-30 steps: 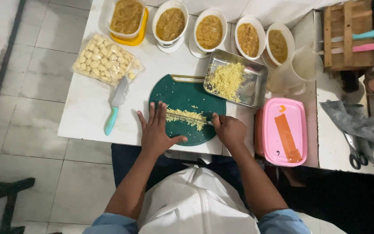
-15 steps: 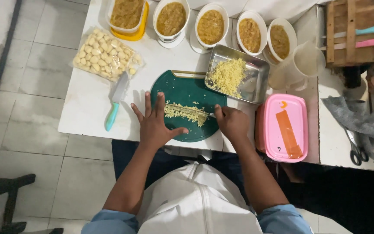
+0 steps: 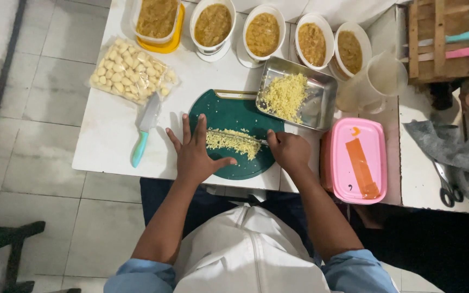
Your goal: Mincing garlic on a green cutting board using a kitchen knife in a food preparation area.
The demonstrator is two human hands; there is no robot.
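A round dark green cutting board [image 3: 234, 115] lies on the white table [image 3: 109, 135] with a strip of chopped pale yellow bits [image 3: 233, 141] across it. My left hand [image 3: 194, 153] lies flat with fingers spread at the board's left edge, touching the end of a thin knife blade [image 3: 229, 132] that runs over the strip. My right hand [image 3: 287, 150] grips the knife's handle at the board's right edge. Behind the board a steel tray [image 3: 321, 103] holds more chopped bits.
A teal-handled knife [image 3: 143, 133] lies left of the board, by a clear bag of peeled cloves [image 3: 131, 69]. Several bowls of brown paste [image 3: 264, 33] line the back. A pink lidded box [image 3: 358, 160], a plastic jug [image 3: 378, 78], scissors [image 3: 445, 184] and a wooden crate [image 3: 441, 40] stand to the right.
Both hands stay at the knife on the board, shifting only slightly; the strip of chopped bits looks much the same.
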